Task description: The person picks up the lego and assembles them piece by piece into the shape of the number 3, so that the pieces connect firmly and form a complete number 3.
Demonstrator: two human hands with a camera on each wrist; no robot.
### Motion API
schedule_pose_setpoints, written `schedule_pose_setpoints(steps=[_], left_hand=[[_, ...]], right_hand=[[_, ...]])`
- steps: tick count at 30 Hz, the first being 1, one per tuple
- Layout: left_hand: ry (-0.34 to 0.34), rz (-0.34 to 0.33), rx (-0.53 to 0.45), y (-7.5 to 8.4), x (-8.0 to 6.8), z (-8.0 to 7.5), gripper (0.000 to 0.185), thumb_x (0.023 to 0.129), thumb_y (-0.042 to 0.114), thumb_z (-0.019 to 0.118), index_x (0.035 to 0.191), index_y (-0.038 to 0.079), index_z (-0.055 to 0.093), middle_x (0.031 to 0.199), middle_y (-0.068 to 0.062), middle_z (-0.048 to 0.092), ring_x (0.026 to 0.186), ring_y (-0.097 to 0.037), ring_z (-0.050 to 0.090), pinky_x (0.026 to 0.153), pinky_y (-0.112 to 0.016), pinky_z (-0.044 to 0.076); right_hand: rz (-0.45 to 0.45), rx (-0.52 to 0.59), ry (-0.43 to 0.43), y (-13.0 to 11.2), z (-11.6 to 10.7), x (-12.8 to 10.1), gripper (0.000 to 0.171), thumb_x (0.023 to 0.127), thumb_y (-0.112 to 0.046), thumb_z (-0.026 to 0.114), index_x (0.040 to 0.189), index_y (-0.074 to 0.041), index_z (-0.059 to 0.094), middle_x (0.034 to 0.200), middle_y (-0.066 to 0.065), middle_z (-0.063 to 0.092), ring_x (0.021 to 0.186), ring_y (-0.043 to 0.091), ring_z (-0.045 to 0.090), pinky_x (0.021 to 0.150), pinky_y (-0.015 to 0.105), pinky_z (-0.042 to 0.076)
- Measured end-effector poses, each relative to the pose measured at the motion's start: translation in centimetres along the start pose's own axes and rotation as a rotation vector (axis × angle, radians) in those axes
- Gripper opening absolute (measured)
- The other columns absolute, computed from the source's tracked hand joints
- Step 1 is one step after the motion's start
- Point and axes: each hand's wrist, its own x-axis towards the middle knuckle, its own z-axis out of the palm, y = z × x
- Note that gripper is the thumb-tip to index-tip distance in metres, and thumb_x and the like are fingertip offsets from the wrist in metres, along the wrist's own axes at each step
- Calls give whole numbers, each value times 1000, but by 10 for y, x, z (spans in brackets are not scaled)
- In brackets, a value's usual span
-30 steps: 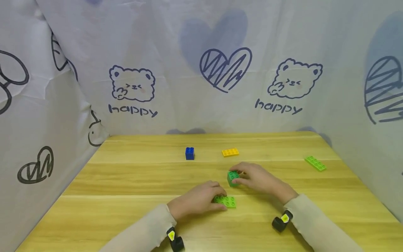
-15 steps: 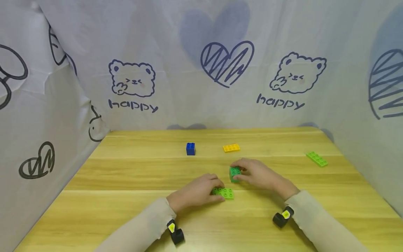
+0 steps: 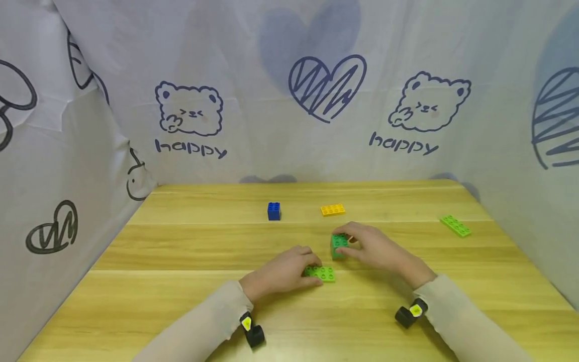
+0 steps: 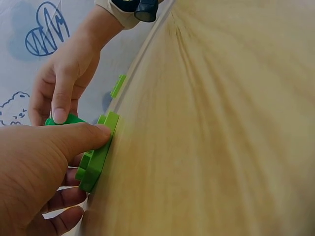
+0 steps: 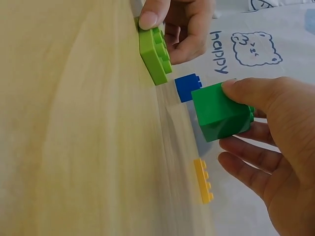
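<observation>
In the head view, my left hand (image 3: 282,271) holds a light green flat toy building brick (image 3: 322,274) by its left end, thumb on the near side. My right hand (image 3: 377,249) grips a darker green, taller building brick (image 3: 338,247) just beyond and to the right of it. The two bricks are apart. The right wrist view shows the right thumb on one face of the green brick (image 5: 219,110); fingers behind it are partly hidden. Whether this brick touches the table, I cannot tell. In the left wrist view, the left thumb presses the light green brick's edge (image 4: 101,152).
Farther back on the wooden table (image 3: 181,241) stand a blue brick (image 3: 273,211) and a flat yellow brick (image 3: 332,209). Another flat light green brick (image 3: 456,225) lies at the right. Printed white cloth (image 3: 262,151) hangs behind the table and along its sides.
The head view has tilted down slightly. My left hand and the light green brick have shifted a little forward and left; my right hand and the darker green brick, slightly right.
</observation>
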Motion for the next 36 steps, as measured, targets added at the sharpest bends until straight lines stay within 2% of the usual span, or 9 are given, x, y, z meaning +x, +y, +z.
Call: schedule_pose_setpoints(steps=[6, 14, 24, 36], left_hand=[[16, 9, 8, 0, 0, 0, 42, 92, 45, 66, 119, 13, 66, 106, 4, 60, 90, -7, 53, 83, -23, 47], [16, -3, -14, 0, -1, 1, 42, 91, 44, 68, 119, 13, 66, 105, 5, 59, 89, -5, 52, 82, -21, 47], [33, 4, -13, -2, -1, 4, 42, 91, 43, 68, 119, 12, 66, 106, 5, 60, 90, -5, 53, 81, -22, 47], [31, -7, -31, 0, 1, 2, 40, 92, 42, 68, 118, 12, 66, 107, 4, 61, 93, -7, 54, 84, -23, 46]], right_hand=[[-29, 9, 8, -4, -1, -4, 45, 94, -36, 67, 130, -11, 58, 119, 0, 62, 99, 16, 61, 85, 37, 53], [-71, 29, 8, -8, 4, -10, 41, 93, -34, 68, 126, -11, 59, 113, -4, 61, 95, 10, 60, 82, 31, 53], [-48, 56, -26, -17, 9, -15, 43, 94, -43, 64, 126, -14, 58, 112, -9, 60, 96, 8, 59, 83, 29, 52], [-65, 100, -28, -21, 13, -17, 38, 94, -41, 65, 122, -16, 58, 112, -9, 60, 96, 8, 59, 82, 29, 52]])
